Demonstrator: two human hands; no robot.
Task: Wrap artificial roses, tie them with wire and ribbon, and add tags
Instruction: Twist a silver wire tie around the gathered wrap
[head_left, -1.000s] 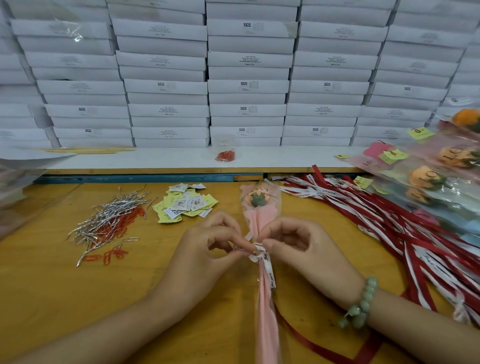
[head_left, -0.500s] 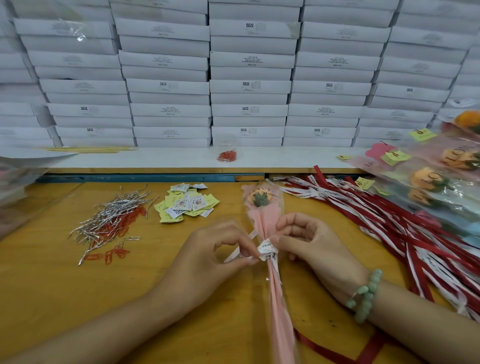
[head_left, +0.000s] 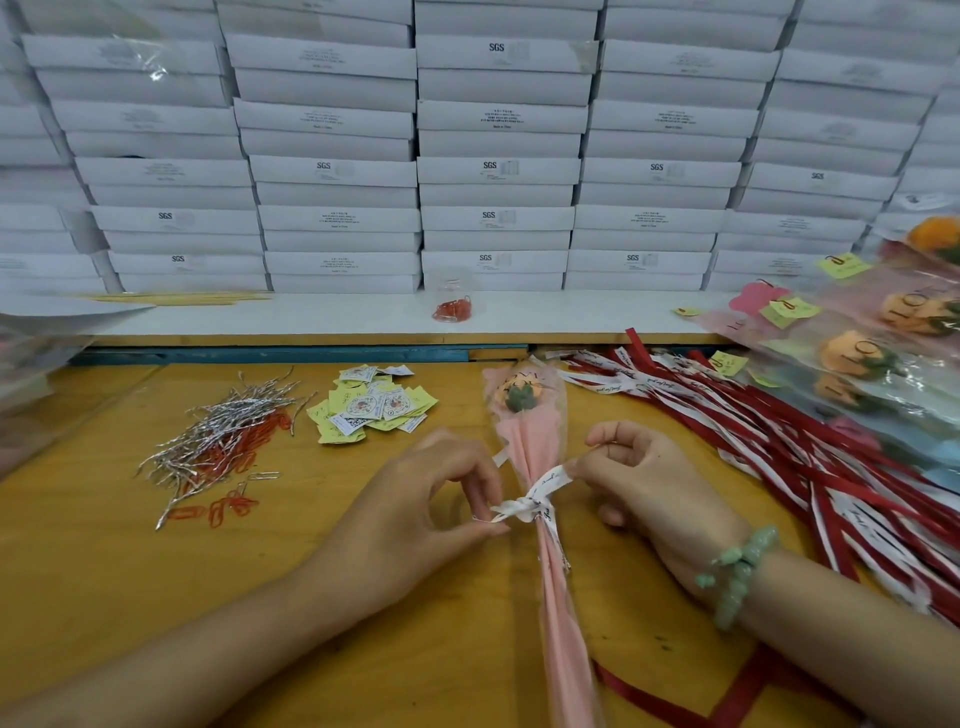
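My hands have drawn apart since half a second ago, and the white ribbon (head_left: 546, 482) that was bunched between them is now stretched out on both sides of its knot.

Nearest me, the stem end of the wrapped rose (head_left: 525, 448) runs off the bottom edge, lying on the table (head_left: 104, 571) across a loose red ribbon (head_left: 649, 697). Its long axis runs away from me, leaning slightly left, with the bloom at the far end pointing toward the stacked boxes (head_left: 498, 171).

The knot sits on the narrow neck of the wrap, between my hands. My left hand (head_left: 415, 525) pinches the left tail between thumb and forefinger, close beside the knot. My right hand (head_left: 654, 483) pinches the right tail a little farther out and farther up. Both tails cross the stem, so I judge the tightening pull must stay even or the rose will swing.

Beyond, the tags (head_left: 371, 406) lie left of the bloom, nearer my left hand, and the wire ties (head_left: 223, 432) lie farther left.
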